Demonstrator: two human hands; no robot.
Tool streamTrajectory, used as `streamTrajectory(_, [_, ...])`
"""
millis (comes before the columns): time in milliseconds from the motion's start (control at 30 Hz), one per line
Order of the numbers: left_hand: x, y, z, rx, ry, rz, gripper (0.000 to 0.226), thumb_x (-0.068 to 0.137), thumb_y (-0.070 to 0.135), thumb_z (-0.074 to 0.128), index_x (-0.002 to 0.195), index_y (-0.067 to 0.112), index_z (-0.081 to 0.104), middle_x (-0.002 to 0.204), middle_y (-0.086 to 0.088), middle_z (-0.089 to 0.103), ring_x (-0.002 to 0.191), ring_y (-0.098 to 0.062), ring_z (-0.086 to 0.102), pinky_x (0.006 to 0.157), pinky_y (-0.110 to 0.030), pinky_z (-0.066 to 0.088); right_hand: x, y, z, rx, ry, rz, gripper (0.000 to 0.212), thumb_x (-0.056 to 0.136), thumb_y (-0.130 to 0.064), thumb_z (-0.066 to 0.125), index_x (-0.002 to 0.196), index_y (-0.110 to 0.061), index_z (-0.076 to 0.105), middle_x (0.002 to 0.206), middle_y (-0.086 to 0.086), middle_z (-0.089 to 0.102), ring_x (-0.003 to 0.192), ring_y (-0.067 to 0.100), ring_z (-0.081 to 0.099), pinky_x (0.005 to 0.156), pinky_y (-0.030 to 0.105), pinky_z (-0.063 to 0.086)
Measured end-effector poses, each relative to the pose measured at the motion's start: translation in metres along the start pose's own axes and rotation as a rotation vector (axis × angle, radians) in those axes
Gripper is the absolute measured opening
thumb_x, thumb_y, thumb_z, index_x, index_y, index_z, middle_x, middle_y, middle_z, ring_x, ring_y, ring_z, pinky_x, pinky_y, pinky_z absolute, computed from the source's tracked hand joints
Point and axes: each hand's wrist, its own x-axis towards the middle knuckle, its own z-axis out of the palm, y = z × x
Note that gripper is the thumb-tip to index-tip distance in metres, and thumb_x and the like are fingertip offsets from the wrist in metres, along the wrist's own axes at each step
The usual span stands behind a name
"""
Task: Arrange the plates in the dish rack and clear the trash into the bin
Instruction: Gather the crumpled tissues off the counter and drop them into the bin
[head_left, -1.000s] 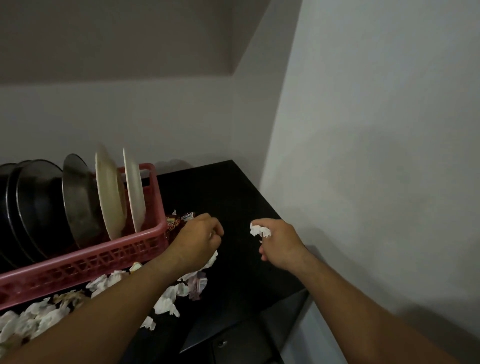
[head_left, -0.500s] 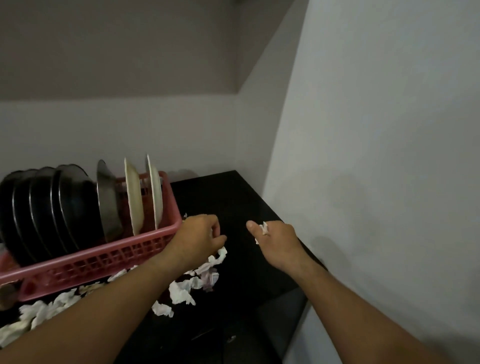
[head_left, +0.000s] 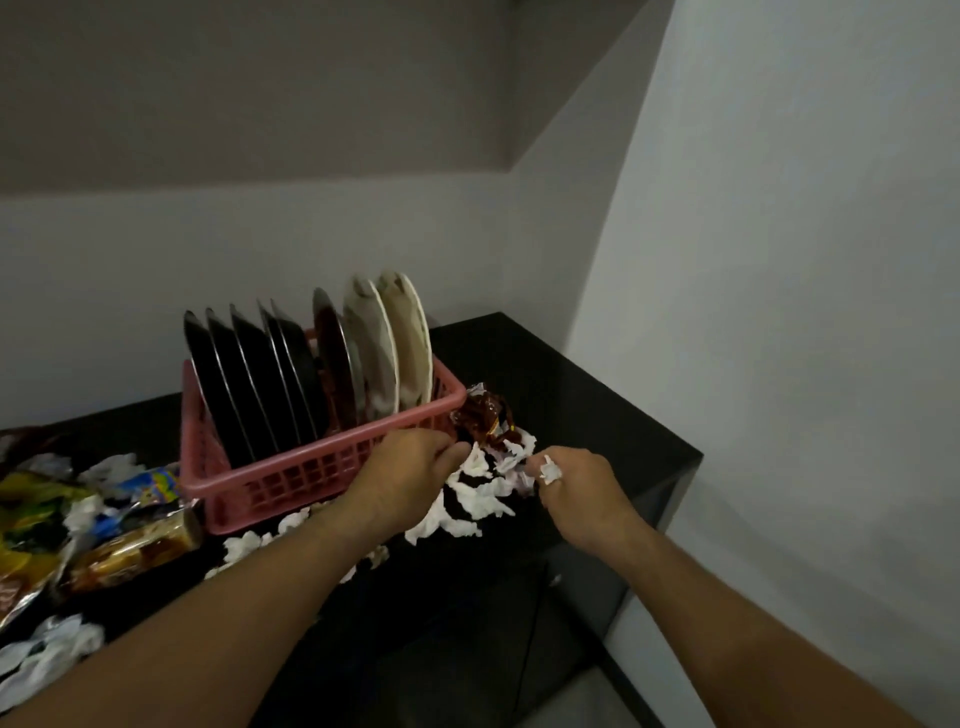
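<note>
The right hand (head_left: 576, 491) is pinching a white paper scrap (head_left: 549, 471). The left hand (head_left: 410, 475) is curling at the dish rack's (head_left: 270, 480) near right corner, possibly gripping something; I cannot tell.

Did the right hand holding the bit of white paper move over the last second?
Yes. The right hand, pinching a crumpled white paper scrap, moved left, closer to the pink plastic dish rack's near corner.
</note>
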Motion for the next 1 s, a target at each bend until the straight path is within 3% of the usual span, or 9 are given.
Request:
streamTrajectory(100, [-0.025, 0.005, 0.002, -0.002, 0.006, 0.007, 0.052, 0.097, 0.047, 0.047, 0.056, 0.014, 0.052, 0.05, 0.002, 0.049, 0.045, -0.01, 0.043, 0.051, -0.03, 0.038, -0.021, -0.007, 0.01, 0.046, 0.08, 0.064, 0.052, 0.103, -0.043, 0.04, 0.068, -0.01, 0.06, 0.059, 0.0, 0.054, 0.054, 0.015, 0.049, 0.051, 0.027, 0.04])
streamTrajectory(233, [-0.046, 0.018, 0.009, 0.004, 0.018, 0.026, 0.057, 0.097, 0.05, 0.044, 0.055, 0.013, 0.052, 0.047, 0.003, 0.047, 0.043, -0.009, 0.043, 0.05, -0.028, 0.036, -0.043, -0.008, 0.016, 0.148, 0.161, 0.126, 0.054, 0.105, -0.042, 0.035, 0.06, -0.016, 0.049, 0.053, -0.002, 0.044, 0.048, 0.011, 0.04, 0.052, 0.029, 0.037])
streamTrajectory(333, [-0.063, 0.024, 0.026, -0.016, -0.065, -0.035, 0.053, 0.097, 0.049, 0.045, 0.061, 0.012, 0.057, 0.053, -0.001, 0.053, 0.049, -0.012, 0.049, 0.052, -0.03, 0.041, -0.061, 0.008, 0.023, 0.183, 0.047, 0.17, 0.027, 0.105, -0.025, 0.04, 0.103, -0.014, 0.064, 0.072, 0.002, 0.061, 0.062, 0.014, 0.056, 0.057, 0.032, 0.047])
streamTrajectory(400, [-0.076, 0.025, 0.042, -0.055, -0.182, -0.119, 0.045, 0.097, 0.047, 0.047, 0.069, 0.015, 0.062, 0.059, -0.001, 0.059, 0.051, -0.012, 0.055, 0.054, -0.028, 0.045, -0.073, 0.028, 0.031, 0.236, -0.037, 0.225, 0.035, 0.103, -0.015, 0.045, 0.138, -0.017, 0.049, 0.093, 0.003, 0.066, 0.071, 0.013, 0.062, 0.054, 0.022, 0.047])
streamTrajectory(467, [-0.093, 0.023, 0.06, -0.101, -0.299, -0.218, 0.035, 0.096, 0.043, 0.051, 0.078, 0.017, 0.066, 0.064, -0.002, 0.062, 0.053, -0.012, 0.061, 0.055, -0.029, 0.053, -0.086, 0.048, 0.044, 0.254, -0.076, 0.282, 0.042, 0.102, -0.009, 0.046, 0.143, -0.018, 0.046, 0.103, 0.003, 0.064, 0.07, 0.013, 0.062, 0.049, 0.019, 0.048])
streamTrajectory(633, [-0.137, 0.005, 0.101, -0.096, -0.394, -0.302, 0.025, 0.097, 0.035, 0.053, 0.095, 0.019, 0.071, 0.079, 0.002, 0.065, 0.074, -0.009, 0.062, 0.069, -0.027, 0.052, -0.118, 0.092, 0.08, 0.197, -0.14, 0.406, 0.033, 0.098, 0.001, 0.047, 0.123, -0.013, 0.063, 0.098, 0.008, 0.064, 0.07, 0.018, 0.063, 0.052, 0.022, 0.052])
streamTrajectory(800, [-0.177, -0.027, 0.135, -0.075, -0.4, -0.33, 0.046, 0.094, 0.051, 0.051, 0.068, 0.015, 0.062, 0.067, -0.005, 0.062, 0.063, -0.02, 0.061, 0.066, -0.039, 0.054, -0.153, 0.119, 0.119, 0.04, -0.064, 0.307, 0.011, 0.099, -0.019, 0.054, 0.091, -0.022, 0.063, 0.079, 0.004, 0.066, 0.071, 0.018, 0.062, 0.068, 0.034, 0.053])
streamTrajectory(900, [-0.198, -0.055, 0.16, -0.046, -0.375, -0.31, 0.054, 0.094, 0.058, 0.043, 0.061, 0.018, 0.058, 0.06, -0.003, 0.06, 0.057, -0.018, 0.059, 0.063, -0.039, 0.053, -0.167, 0.131, 0.149, -0.041, -0.065, 0.33, 0.041, 0.097, -0.043, 0.055, 0.068, -0.014, 0.053, 0.066, 0.003, 0.056, 0.066, 0.022, 0.053, 0.063, 0.036, 0.041])
streamTrajectory(1000, [-0.219, -0.096, 0.19, 0.037, -0.394, -0.324, 0.057, 0.095, 0.059, 0.036, 0.058, 0.02, 0.055, 0.058, 0.0, 0.057, 0.056, -0.016, 0.055, 0.058, -0.035, 0.046, -0.176, 0.15, 0.19, -0.073, -0.113, 0.439, 0.058, 0.102, -0.05, 0.035, 0.062, -0.01, 0.05, 0.064, 0.006, 0.055, 0.065, 0.025, 0.053, 0.064, 0.033, 0.038])
